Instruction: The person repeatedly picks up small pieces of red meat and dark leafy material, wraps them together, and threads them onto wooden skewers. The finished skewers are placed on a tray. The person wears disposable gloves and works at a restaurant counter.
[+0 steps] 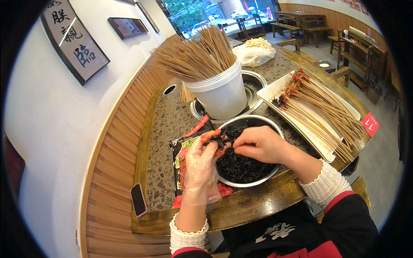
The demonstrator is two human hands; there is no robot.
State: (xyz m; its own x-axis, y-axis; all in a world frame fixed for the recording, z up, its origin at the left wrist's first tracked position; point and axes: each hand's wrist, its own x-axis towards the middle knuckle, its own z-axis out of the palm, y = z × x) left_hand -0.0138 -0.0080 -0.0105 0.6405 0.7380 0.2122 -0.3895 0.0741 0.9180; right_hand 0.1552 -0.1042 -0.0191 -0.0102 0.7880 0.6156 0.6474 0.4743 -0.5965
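My left hand [201, 161] wears a clear plastic glove with reddish stains at the fingertips. It grips a clump of dark shredded food [220, 140] above a metal bowl [280, 130], whose inside is filled with more of the same black shreds [245, 169]. My bare right hand [263, 145] is close beside the clump, thumb and forefinger pinched together; whether something thin sits between them is hidden. Under the left hand lies a printed food packet [180, 161], partly covered by the glove.
Behind the bowl, a white plastic bucket [221, 95] packed with bamboo skewers [200, 54] stands on a round metal rim. To its right, a white tray [326, 129] bears skewers with red and dark food [295, 82]. A phone [139, 200] lies at the left edge; a plastic bag [253, 55] sits farther back.
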